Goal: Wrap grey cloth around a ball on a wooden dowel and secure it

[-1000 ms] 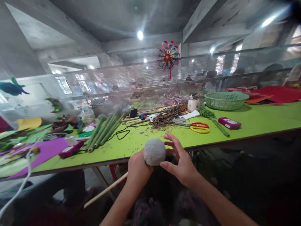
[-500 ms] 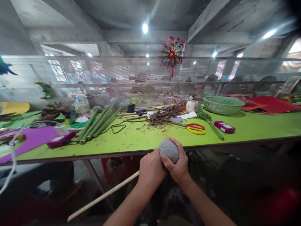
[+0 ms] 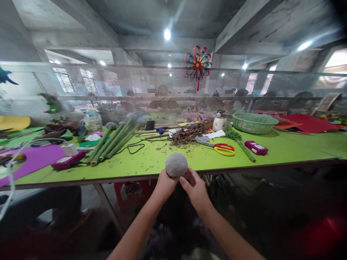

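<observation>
A round grey ball [image 3: 176, 165], with a wrapped, slightly creased surface, stands upright above my hands at the table's front edge. My left hand [image 3: 166, 187] is closed directly beneath it. The wooden stick seen earlier in that hand is hidden now. My right hand [image 3: 195, 188] is at the ball's lower right, its thumb and curved fingers apart near the underside; whether the fingertips press on the ball is hard to see. On the table beyond lie scissors [image 3: 224, 149] with red and yellow handles and a pile of dry brown twigs [image 3: 187, 134].
Green-wrapped stems [image 3: 110, 144] lie at left near a purple box [image 3: 68, 160] with a cable. At right are a green stem [image 3: 246, 151], another purple box [image 3: 256, 147] and a green basket [image 3: 255, 122]. A white jar [image 3: 219, 122] stands behind. A person's leg [image 3: 46, 207] shows lower left.
The ball has moved left and up and turned upright. My right hand has loosened from around it and shifted to its underside. The stick has swung out of sight.
</observation>
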`<state>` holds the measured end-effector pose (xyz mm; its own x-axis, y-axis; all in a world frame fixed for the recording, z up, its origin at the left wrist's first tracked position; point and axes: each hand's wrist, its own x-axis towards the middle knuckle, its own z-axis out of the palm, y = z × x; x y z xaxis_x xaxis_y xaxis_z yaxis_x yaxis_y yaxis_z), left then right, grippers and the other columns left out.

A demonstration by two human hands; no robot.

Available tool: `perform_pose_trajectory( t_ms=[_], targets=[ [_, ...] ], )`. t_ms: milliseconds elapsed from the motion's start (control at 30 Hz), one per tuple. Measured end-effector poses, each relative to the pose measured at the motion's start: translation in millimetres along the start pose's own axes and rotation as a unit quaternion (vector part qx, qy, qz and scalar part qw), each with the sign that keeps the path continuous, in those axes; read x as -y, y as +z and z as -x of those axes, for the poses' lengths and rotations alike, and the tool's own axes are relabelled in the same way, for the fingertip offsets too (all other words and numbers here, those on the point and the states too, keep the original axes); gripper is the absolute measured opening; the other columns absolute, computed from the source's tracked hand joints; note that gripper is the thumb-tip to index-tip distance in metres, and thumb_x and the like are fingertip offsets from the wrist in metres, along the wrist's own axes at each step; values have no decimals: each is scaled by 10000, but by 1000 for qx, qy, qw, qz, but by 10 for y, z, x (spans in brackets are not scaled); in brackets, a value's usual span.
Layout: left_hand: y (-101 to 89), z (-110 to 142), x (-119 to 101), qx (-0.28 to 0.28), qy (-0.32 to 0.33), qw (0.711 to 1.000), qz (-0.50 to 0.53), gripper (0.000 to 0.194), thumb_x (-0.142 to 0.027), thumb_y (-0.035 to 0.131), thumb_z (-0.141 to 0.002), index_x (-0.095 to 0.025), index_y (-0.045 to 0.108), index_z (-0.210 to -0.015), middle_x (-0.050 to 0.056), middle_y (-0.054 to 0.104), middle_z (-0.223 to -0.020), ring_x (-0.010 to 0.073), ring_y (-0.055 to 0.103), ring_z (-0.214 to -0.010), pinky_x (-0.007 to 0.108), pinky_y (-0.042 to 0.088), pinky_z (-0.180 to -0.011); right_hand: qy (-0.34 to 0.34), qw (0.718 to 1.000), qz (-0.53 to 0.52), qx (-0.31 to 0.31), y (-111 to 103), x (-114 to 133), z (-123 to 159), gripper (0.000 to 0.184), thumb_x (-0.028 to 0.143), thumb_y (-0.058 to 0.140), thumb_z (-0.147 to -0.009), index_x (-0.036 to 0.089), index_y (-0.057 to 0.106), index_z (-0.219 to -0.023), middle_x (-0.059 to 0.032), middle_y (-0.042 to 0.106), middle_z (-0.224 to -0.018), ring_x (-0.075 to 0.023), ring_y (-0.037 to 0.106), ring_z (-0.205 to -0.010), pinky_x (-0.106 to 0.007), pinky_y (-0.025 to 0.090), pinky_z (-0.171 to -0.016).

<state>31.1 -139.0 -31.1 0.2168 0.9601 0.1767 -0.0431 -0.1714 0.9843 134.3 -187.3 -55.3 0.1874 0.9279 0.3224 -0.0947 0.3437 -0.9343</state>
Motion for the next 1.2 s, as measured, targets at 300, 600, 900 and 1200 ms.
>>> perform_pose_trajectory(
  t_ms=[300, 600, 900, 1200],
  targets=[
    [-372, 204, -530, 102, -103, 982, 123, 414, -310, 762, -627, -165, 402, -483, -91, 286, -410, 28, 209, -382, 203, 143, -406, -77, 992, 80, 65, -17, 342, 13, 175, 301, 587, -836, 146, 668, -853, -52, 655, -823, -161, 600, -763, -278, 488, -688],
    [-546, 449, -1025, 206, -59, 935, 282, 261, -381, 675, -755, -167, 663, -903, -109, 163, -458, 24, 94, -387, 182, 168, -412, -300, 945, 102, 77, 290, 1053, 19, 146, 147, 550, -837, 125, 666, -922, -84, 597, -907, -162, 569, -890, -285, 468, -798],
    [-660, 458, -797, 238, -23, 910, 338, 658, -508, 698, -690, -237, 535, -1267, -129, 98, -439, 29, 16, -367, 196, 142, -384, -243, 954, 152, 88, 479, 976, -48, 136, 158, 569, -817, 153, 684, -889, -42, 550, -803, -162, 517, -823, -281, 447, -727],
    [-694, 394, -721, 101, -88, 938, 319, 647, -466, 782, -590, -223, 623, -1168, -118, 85, -453, 27, 12, -406, 126, 186, -319, -173, 975, 115, 76, 717, 877, -197, 132, 42, 601, -676, 149, 585, -600, -5, 548, -713, -117, 516, -693, -223, 413, -619]
  ],
)
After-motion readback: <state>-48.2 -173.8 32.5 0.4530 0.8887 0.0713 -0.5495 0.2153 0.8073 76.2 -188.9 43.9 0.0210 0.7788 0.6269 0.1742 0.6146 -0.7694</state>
